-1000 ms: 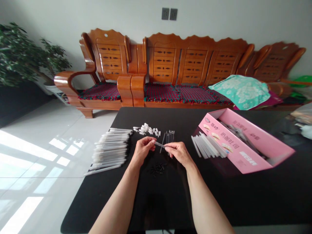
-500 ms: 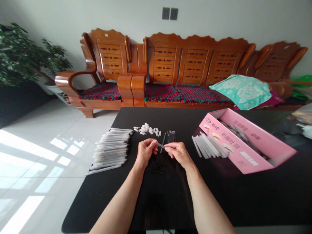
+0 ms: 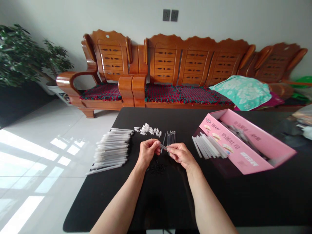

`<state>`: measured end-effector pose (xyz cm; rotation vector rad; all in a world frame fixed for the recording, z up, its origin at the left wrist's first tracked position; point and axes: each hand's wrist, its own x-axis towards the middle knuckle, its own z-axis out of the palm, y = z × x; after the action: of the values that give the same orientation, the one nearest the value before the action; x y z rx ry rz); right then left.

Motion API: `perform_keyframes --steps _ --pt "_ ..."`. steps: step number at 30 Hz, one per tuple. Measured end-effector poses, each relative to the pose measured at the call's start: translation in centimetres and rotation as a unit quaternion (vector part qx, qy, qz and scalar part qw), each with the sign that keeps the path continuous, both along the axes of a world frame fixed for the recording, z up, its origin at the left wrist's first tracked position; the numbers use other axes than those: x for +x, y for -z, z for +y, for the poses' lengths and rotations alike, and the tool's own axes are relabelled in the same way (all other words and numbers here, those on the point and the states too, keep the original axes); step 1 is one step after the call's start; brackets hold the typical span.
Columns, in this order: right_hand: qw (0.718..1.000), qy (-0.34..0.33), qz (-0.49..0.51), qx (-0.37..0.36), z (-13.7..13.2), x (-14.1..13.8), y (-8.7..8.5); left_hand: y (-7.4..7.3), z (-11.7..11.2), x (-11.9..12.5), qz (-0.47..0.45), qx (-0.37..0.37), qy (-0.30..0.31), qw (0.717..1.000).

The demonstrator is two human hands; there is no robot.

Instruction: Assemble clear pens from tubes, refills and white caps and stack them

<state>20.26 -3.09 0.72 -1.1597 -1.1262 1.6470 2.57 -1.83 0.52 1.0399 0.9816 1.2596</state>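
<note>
Over the middle of the black table (image 3: 170,201), my left hand (image 3: 147,152) and my right hand (image 3: 179,153) meet, both pinched on a thin clear pen tube (image 3: 162,147) held between them. Just under the hands lies a heap of small black pen parts (image 3: 157,168). A stack of finished pens (image 3: 112,149) lies to the left. Behind the hands are white caps (image 3: 148,129) and a bundle of thin refills (image 3: 170,136). A row of empty clear tubes (image 3: 208,146) lies to the right.
An open pink cardboard box (image 3: 246,152) with more parts stands at the right. A wooden sofa and armchair (image 3: 168,65) stand behind the table, with a green cloth (image 3: 241,91) on the sofa. A potted plant (image 3: 24,55) is at far left.
My two hands have come closer together along the tube, so less of it shows between them. The view has shifted slightly.
</note>
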Motion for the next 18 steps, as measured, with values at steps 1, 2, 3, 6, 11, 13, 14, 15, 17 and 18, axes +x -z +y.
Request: perform_keyframes --steps 1,2,3,6,11,13,14,15,17,18 --pt "1.0 0.001 -0.001 0.001 0.0 -0.1 0.0 0.1 0.0 0.0 0.003 0.0 -0.002 1.0" --pt "1.0 0.003 -0.004 0.003 0.1 -0.2 0.0 0.2 0.0 0.0 0.007 -0.001 -0.005 1.0" --pt "1.0 0.003 -0.009 0.006 0.1 -0.3 0.0 0.3 0.1 0.0 0.012 0.0 -0.009 1.0" --pt "0.999 -0.002 -0.024 0.032 0.1 -0.3 -0.1 0.5 0.3 -0.2 0.032 0.011 -0.024 0.999" --pt "0.993 0.059 -0.016 0.102 0.5 0.4 0.0 -0.7 1.0 -2.4 0.037 0.034 -0.088 0.995" --pt "0.987 0.119 -0.01 0.11 0.7 0.7 0.3 -1.6 0.9 -4.7 0.049 0.04 -0.137 0.989" --pt "0.983 0.142 -0.007 0.111 0.8 0.8 0.4 -2.0 0.6 -6.1 0.065 0.044 -0.165 0.983" --pt "0.981 0.159 -0.003 0.113 0.9 0.9 0.5 -2.3 0.1 -7.7 0.079 0.042 -0.198 0.976" --pt "0.977 0.178 0.004 0.115 1.1 1.0 0.6 -2.6 -1.4 -11.2 0.12 0.036 -0.246 0.961" --pt "0.976 0.183 0.006 0.115 1.1 1.0 0.6 -2.5 -2.3 -12.9 0.15 0.025 -0.267 0.952"
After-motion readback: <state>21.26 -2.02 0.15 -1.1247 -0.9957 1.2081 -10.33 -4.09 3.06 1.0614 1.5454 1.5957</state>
